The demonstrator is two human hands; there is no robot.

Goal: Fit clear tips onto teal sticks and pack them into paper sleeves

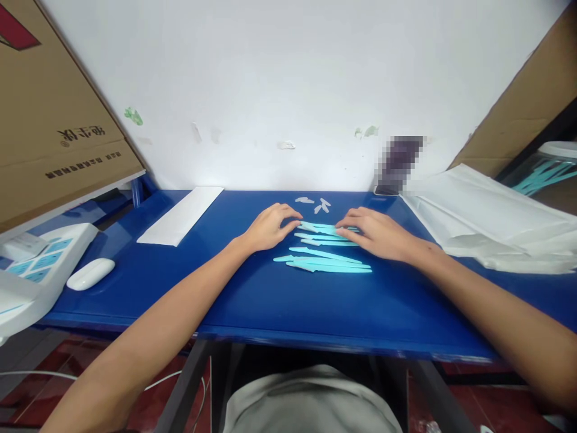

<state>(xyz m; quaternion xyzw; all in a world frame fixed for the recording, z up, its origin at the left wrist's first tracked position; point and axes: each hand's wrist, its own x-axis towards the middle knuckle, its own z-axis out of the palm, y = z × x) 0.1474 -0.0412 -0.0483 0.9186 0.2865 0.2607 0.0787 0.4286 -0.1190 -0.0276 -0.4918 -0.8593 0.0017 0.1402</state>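
Note:
Several thin turquoise eyebrow razors (329, 262) lie crosswise in a loose column on the blue table. At the far end of the column, my left hand (273, 227) pinches the left tip of an eyebrow razor (322, 228) between thumb and index finger. My right hand (374, 231) is closed over the right part of that same razor, its fingers covering some of the handle. Just beyond my hands lie several small translucent pieces (322, 205), like blade covers. Other razors sit close below both hands.
A white paper strip (183, 215) lies left on the blue table (270, 307), with a white case (91, 274) and a white device (67, 252) farther left. White plastic bags (491, 210), a phone-like pixelated object (399, 165) and a jar of turquoise sticks (543, 171) stand right.

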